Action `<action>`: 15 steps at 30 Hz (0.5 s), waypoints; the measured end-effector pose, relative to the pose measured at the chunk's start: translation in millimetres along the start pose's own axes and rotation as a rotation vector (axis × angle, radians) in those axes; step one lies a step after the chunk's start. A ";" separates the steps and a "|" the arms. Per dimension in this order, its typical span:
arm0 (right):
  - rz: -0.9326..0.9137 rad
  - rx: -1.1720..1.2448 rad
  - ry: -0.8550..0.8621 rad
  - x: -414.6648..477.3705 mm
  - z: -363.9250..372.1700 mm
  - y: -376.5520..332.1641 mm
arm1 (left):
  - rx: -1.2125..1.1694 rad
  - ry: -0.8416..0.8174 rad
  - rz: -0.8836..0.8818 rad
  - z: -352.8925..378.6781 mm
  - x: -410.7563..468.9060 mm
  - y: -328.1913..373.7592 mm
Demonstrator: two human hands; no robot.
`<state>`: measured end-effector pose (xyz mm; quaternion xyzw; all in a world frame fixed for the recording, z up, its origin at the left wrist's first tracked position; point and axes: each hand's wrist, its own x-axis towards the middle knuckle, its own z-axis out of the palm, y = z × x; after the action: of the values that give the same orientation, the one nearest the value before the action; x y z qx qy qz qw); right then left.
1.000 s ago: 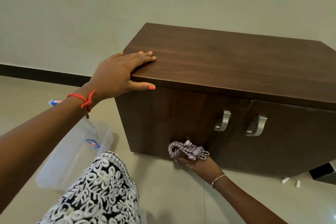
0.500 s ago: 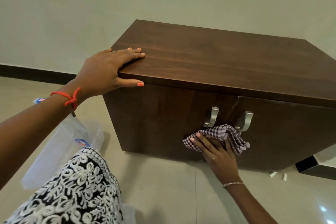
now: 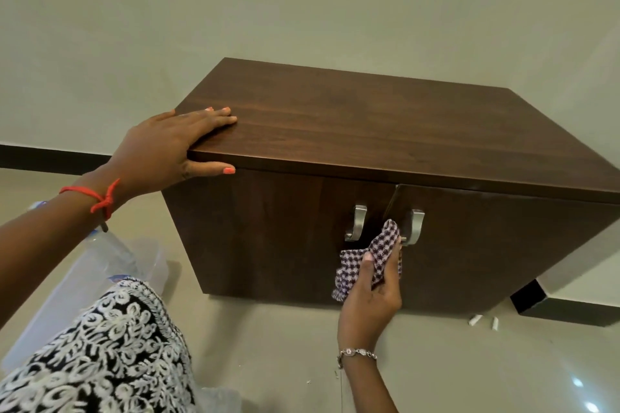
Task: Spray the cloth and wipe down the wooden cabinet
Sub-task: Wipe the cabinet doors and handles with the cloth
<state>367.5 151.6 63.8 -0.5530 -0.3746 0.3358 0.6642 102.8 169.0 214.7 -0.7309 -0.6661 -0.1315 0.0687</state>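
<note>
your left hand (image 3: 167, 151) lies flat and spread on the near left corner of the cabinet (image 3: 369, 131), fingers stretched across the top and the thumb hooked under the front edge; it holds nothing, only presses on the wood. the forearm runs in from the lower left, with a red thread (image 3: 97, 199) knotted round the wrist.

your right hand (image 3: 369, 298) reaches up from below, wrist bent back, thumb in front and fingers curled behind a bunch of cloth (image 3: 372, 256). the grip is closed on the cloth, which is pushed against the cabinet front where the two doors meet, its upper tip between the left handle (image 3: 357, 223) and the right handle (image 3: 414, 226), touching or just beside the right one. a thin beaded bracelet (image 3: 357, 353) sits on that wrist.

the cabinet is a low box of dark brown wood grain, smooth with a dull sheen, the top slab overhanging the doors a little. the handles are brushed metal, flat strips curved to a hook at the bottom. the cloth is soft and crumpled, woven in a small dark and white check.

at near left, a black garment (image 3: 100, 355) with raised white looped embroidery covers your lap. beyond it a clear plastic bag (image 3: 84, 271) lies on the pale glossy floor (image 3: 268, 345). two small white bits (image 3: 483, 320) lie on the floor by the cabinet's near right corner.
</note>
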 end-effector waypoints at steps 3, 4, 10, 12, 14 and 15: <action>-0.249 -0.071 0.036 1.1 -10.4 -36.6 | 0.020 -0.036 0.001 -2.1 -1.8 1.3; -0.373 -0.100 0.040 3.9 -11.8 -48.0 | 0.023 -0.062 0.004 -2.9 -1.8 0.8; -0.586 -0.346 -0.044 29.3 22.4 -66.5 | 0.171 -0.071 0.137 -5.8 7.4 24.4; -0.633 -0.447 -0.030 31.4 28.7 -50.2 | 0.159 -0.039 0.215 -4.9 16.4 50.4; -0.653 -0.482 -0.052 30.8 27.2 -32.0 | 0.137 -0.021 0.288 -3.2 29.5 73.4; -0.662 -0.500 -0.080 29.1 24.5 -22.1 | 0.128 -0.021 0.321 -2.1 36.4 82.3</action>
<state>361.3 184.9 91.9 -0.5336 -0.6276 0.0239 0.5664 187.1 194.7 233.2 -0.8234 -0.5485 -0.0682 0.1282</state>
